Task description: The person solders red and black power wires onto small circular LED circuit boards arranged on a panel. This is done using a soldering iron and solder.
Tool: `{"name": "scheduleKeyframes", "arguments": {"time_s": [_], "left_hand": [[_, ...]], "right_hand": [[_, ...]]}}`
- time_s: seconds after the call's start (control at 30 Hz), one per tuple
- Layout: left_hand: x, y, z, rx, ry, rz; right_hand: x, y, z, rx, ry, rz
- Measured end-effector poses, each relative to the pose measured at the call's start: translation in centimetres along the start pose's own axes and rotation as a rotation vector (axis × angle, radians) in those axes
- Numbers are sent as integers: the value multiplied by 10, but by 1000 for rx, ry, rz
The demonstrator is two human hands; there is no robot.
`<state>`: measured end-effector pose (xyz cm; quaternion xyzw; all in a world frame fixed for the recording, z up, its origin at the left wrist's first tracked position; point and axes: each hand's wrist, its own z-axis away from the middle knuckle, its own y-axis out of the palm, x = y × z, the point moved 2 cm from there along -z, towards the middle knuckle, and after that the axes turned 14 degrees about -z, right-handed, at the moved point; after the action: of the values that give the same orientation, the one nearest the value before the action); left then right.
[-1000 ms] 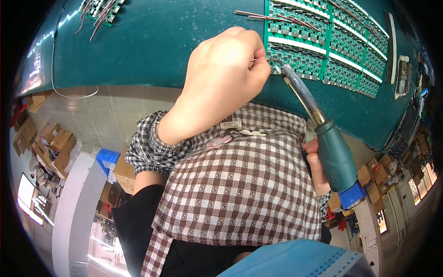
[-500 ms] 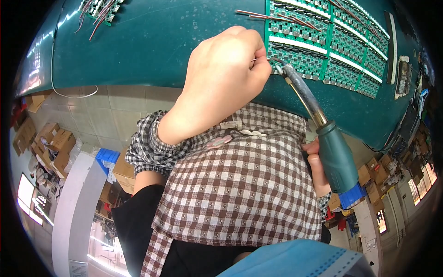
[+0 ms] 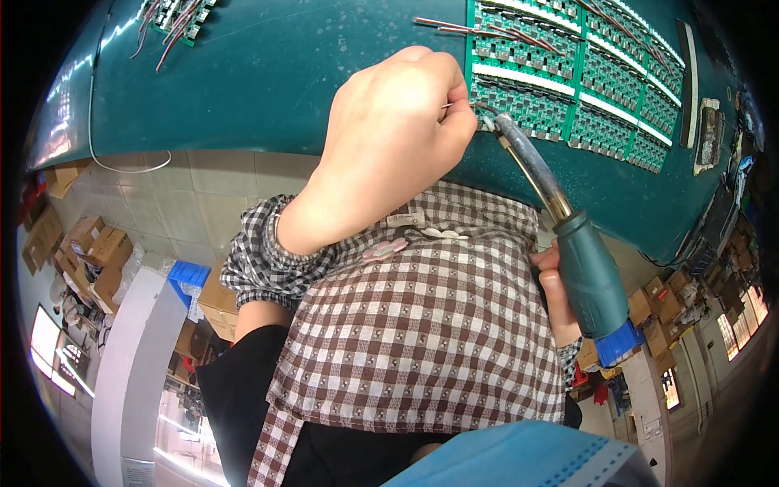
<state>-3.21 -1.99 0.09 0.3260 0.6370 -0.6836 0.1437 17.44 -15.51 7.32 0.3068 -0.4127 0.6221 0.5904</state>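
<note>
My left hand point(image 3: 398, 122) is closed in a pinch at the near left corner of a sheet of green circuit boards point(image 3: 531, 114). A thin wire point(image 3: 446, 105) shows between its fingertips, its other end hidden. My right hand point(image 3: 558, 296) is wrapped round the dark green handle of a soldering iron point(image 3: 592, 268), partly hidden behind it. The iron slants up to the left, and its bent tip reaches the board edge beside my left fingertips. Whether the tip touches the wire or a pad, I cannot tell.
Loose red, black and white wires point(image 3: 523, 36) lie across the boards. More boards with wires point(image 3: 182, 20) sit at the far left of the green tabletop point(image 3: 268, 73). A pale strip point(image 3: 689, 81) and a small worn block point(image 3: 709, 134) lie right of the boards.
The soldering iron has shifted very slightly left with my right hand. My left hand stays in place, still pinching the wire.
</note>
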Motion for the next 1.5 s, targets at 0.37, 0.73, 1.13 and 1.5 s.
{"name": "scheduleKeyframes", "arguments": {"time_s": [0.37, 0.73, 1.13, 1.5], "left_hand": [[-1, -1, 0, 24, -4, -18], [-2, 0, 2, -6, -22, 15], [-2, 1, 1, -21, -12, 34], [-1, 0, 0, -1, -5, 5]], "right_hand": [[-4, 0, 3, -27, -188, -9], [2, -3, 4, 4, -31, -18], [10, 4, 4, 12, -16, -33], [2, 3, 6, 2, 6, -83]]}}
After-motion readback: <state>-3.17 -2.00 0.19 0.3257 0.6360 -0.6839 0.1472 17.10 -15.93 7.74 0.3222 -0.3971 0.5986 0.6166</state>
